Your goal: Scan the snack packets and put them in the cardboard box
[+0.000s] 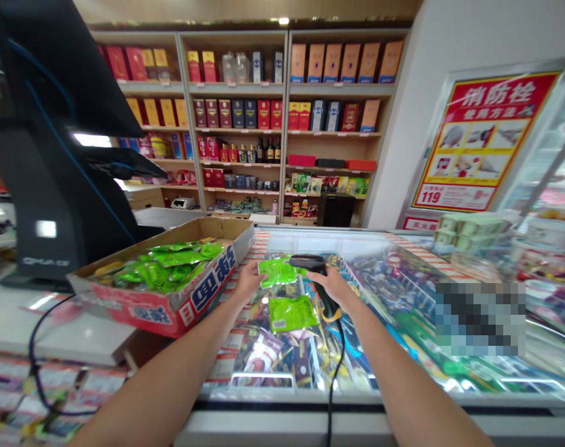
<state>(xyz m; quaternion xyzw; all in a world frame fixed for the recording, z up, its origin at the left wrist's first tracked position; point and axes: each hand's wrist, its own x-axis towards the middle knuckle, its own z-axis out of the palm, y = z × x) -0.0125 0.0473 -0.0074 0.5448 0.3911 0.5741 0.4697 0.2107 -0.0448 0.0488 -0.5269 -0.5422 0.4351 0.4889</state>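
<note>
As it lies flat on the freezer (264, 428), right of the carton (208, 295), the nearer green packet (293, 313) has its long axis crosswise. Just beyond it, the left hand (249, 280) holds a second packet (277, 272), also crosswise, in a closed pinch at the edge facing the carton. Farther from the carton, the right hand (333, 287) curls round a black scanner (310, 263), its head at that packet's other end, contact unclear. The carton holds a loose heap of green packets (161, 267); wrapped goods (264, 355) lie inside the freezer right of it. Beyond the carton, shelves (236, 89) hold boxes (264, 114) and bottles (269, 151).
</note>
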